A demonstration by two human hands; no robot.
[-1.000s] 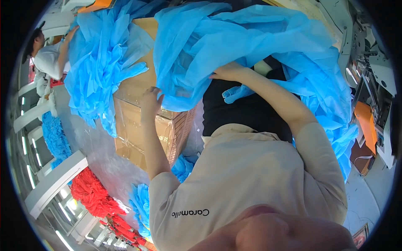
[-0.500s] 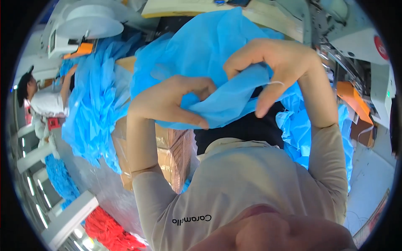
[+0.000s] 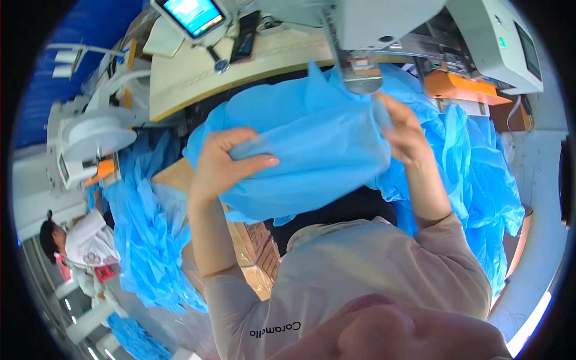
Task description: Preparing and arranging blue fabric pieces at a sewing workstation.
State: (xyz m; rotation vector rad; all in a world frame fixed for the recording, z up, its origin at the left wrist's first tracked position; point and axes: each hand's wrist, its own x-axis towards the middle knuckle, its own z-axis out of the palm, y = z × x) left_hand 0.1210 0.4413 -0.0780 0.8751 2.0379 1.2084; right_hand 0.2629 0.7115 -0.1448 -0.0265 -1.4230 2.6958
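A piece of thin, light blue fabric (image 3: 318, 144) is stretched between my hands in front of my body. My left hand (image 3: 219, 162) pinches its left end between thumb and fingers. At the right end, my right hand (image 3: 405, 129) grips the fabric's edge, its fingers slightly blurred and partly behind the cloth. Just above that right end is the rounded metal head of a machine (image 3: 360, 75). More of the same blue fabric bunches beneath and behind the held piece, over my lap.
Ahead stands a pale worktable (image 3: 252, 69) with a lit screen (image 3: 192, 15) and a dark phone-like object (image 3: 245, 36). Blue fabric heaps hang at left (image 3: 150, 234) and right (image 3: 474, 174). An orange machine part (image 3: 462, 89) juts out at right. A co-worker (image 3: 84, 240) sits far left.
My view has shifted so the table and machine head show more. My hands have moved apart, the right one up to the machine head, and the fabric between them is now spread out.
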